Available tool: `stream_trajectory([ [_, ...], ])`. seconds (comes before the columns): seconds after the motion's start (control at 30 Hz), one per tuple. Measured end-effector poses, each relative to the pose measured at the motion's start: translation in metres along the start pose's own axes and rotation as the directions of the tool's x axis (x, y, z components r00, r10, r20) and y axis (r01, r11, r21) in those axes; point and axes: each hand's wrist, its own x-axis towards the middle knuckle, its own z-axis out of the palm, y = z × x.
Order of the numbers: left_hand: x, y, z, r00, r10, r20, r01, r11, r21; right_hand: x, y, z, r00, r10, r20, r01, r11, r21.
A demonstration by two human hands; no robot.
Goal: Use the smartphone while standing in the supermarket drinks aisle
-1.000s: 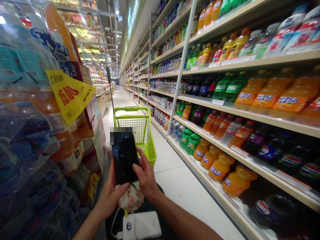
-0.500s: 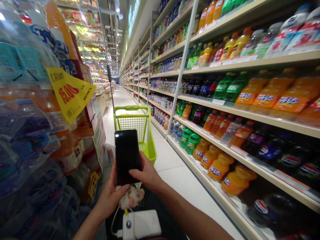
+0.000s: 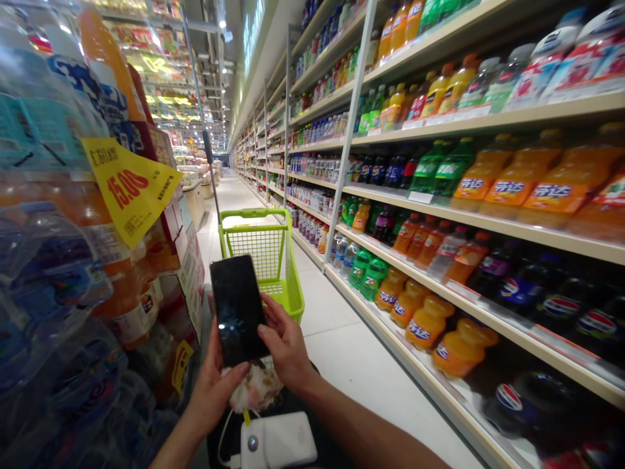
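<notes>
A black smartphone [image 3: 237, 312] with a dark screen is held upright in front of me, leaning a little to the left. My left hand [image 3: 213, 381] grips its lower left side, thumb across below the bottom edge. At the right edge, my right hand [image 3: 287, 345] has its fingers behind the phone and its thumb by the screen's side. A fluffy, pale charm [image 3: 256, 389] hangs just under the phone. Below it is a white power bank [image 3: 279, 440] with a white cable.
A lime-green shopping basket cart [image 3: 254, 213] stands on the pale tiled floor [image 3: 336, 326] ahead. Shelves of soft drinks [image 3: 442, 280] line the right side. Stacked bottle packs [image 3: 58, 312] and a yellow price sign [image 3: 131, 189] crowd the left.
The phone has shifted left and tilted, and reflections show on its screen. My right thumb has moved from over the screen toward its right edge. The view has turned slightly right.
</notes>
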Motion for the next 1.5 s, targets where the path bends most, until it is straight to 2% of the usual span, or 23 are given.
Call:
stream_trajectory([
  [0.13, 0.001, -0.001, 0.0, 1.0, 0.03, -0.004, -0.03, 0.997, 0.07, 0.001, 0.005, 0.001, 0.999, 0.006, -0.039, -0.006, 1.0, -0.004],
  [0.4, 0.003, -0.009, -0.012, 0.989, 0.072, 0.126, -0.104, 0.956, 0.273, -0.001, 0.011, -0.002, 0.991, -0.051, -0.126, 0.047, 0.998, -0.037],
  [0.5, 0.002, -0.01, -0.013, 0.99, 0.085, 0.115, -0.117, 0.944, 0.31, -0.003, 0.013, -0.002, 0.991, -0.06, -0.12, 0.055, 0.997, -0.046],
  [0.77, 0.004, -0.003, -0.012, 0.988, 0.058, 0.14, -0.098, 0.949, 0.298, -0.003, 0.013, -0.008, 0.994, -0.02, -0.108, 0.014, 0.998, -0.06],
  [0.9, 0.005, -0.004, -0.009, 0.987, 0.009, 0.162, -0.04, 0.981, 0.189, -0.004, 0.008, -0.013, 0.998, -0.013, -0.057, 0.01, 0.999, -0.053],
  [1.0, 0.004, -0.006, -0.007, 0.988, 0.028, 0.152, -0.049, 0.99, 0.136, -0.005, 0.002, -0.015, 0.999, -0.007, -0.032, 0.006, 0.999, -0.043],
  [1.13, 0.001, -0.006, -0.008, 0.992, 0.02, 0.126, -0.038, 0.988, 0.147, -0.007, -0.003, -0.015, 1.0, 0.003, -0.001, -0.003, 1.0, -0.018],
  [1.5, -0.002, -0.004, -0.007, 0.988, 0.03, 0.153, -0.05, 0.99, 0.129, -0.011, -0.007, -0.019, 1.0, 0.01, 0.02, -0.009, 0.999, -0.034],
])
